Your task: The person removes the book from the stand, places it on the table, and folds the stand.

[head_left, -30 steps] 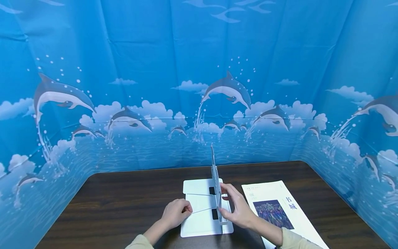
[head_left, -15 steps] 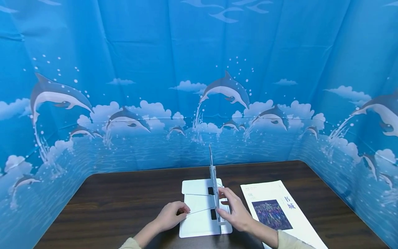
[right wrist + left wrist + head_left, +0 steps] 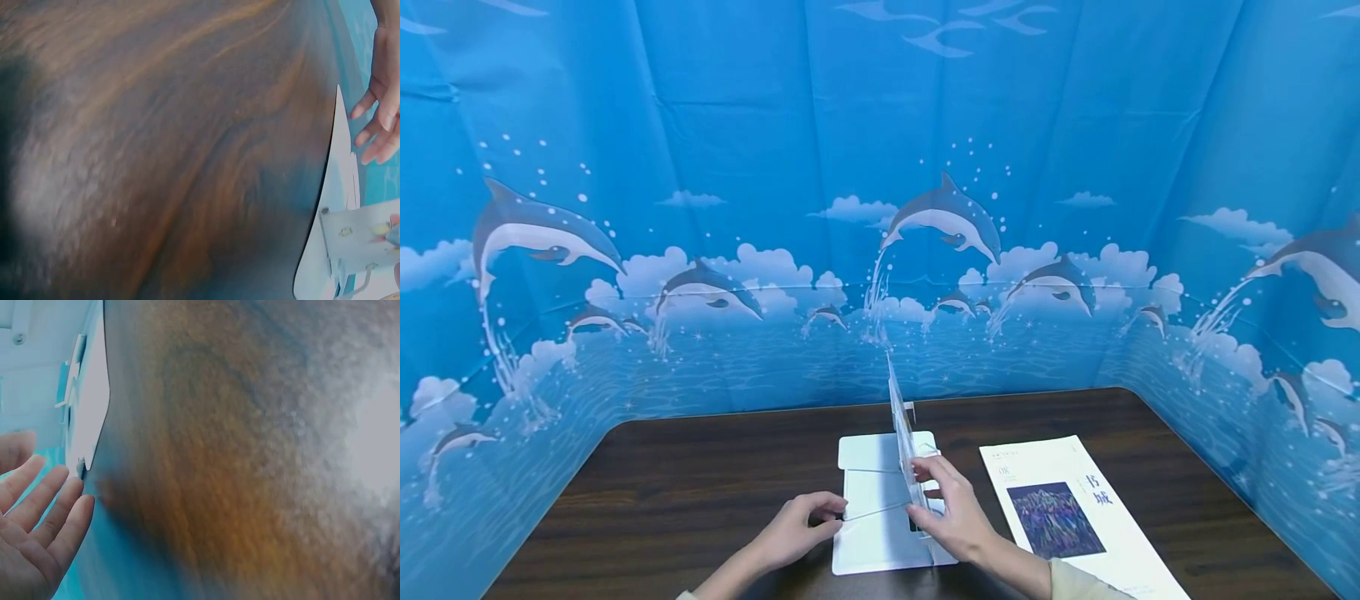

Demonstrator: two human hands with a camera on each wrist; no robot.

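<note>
A white book stand stands on the table, its base plate [image 3: 868,546] flat and its thin panel [image 3: 901,408] rising from it and leaning left. A printed picture shows on part of the stand in the right wrist view. My right hand [image 3: 951,512] holds the panel from the right, thumb and fingertips against its lower part. My left hand [image 3: 801,529] is at the base's left edge, thumb and forefinger bent close to a thin line across the plate. In the left wrist view its fingers [image 3: 53,515] look spread and relaxed beside the base corner [image 3: 94,425].
To the right of the stand lies a white magazine [image 3: 1131,533] with a dark picture on its cover. The dark wooden table [image 3: 700,467] extends to both sides. A blue dolphin-print curtain [image 3: 737,150] encloses its back and sides.
The upright panel has tilted left, with my right hand moving along with it. My left hand has drawn back left from over the base to its edge.
</note>
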